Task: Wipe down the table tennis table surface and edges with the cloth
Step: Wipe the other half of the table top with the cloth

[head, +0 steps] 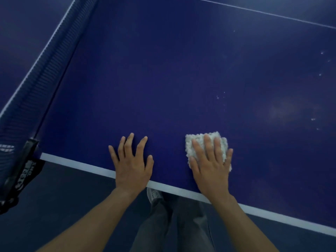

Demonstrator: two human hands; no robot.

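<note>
A dark blue table tennis table [172, 79] fills most of the head view, with a white side line [76, 163] along its near edge. A fluffy white cloth [195, 140] lies flat on the surface close to that edge. My right hand [211, 166] presses down on the cloth with straight, spread fingers and covers most of it. My left hand [133, 163] rests flat on the bare table to the left of the cloth, fingers spread, its heel over the white line.
The net [45, 66] runs diagonally along the left, ending at a black clamp post [20, 171] at the table's edge. Small white specks [221, 97] and a faint smudge [283, 110] mark the surface to the right. A white centre line [263, 12] crosses the far part. My legs and a shoe [154, 194] stand below the edge.
</note>
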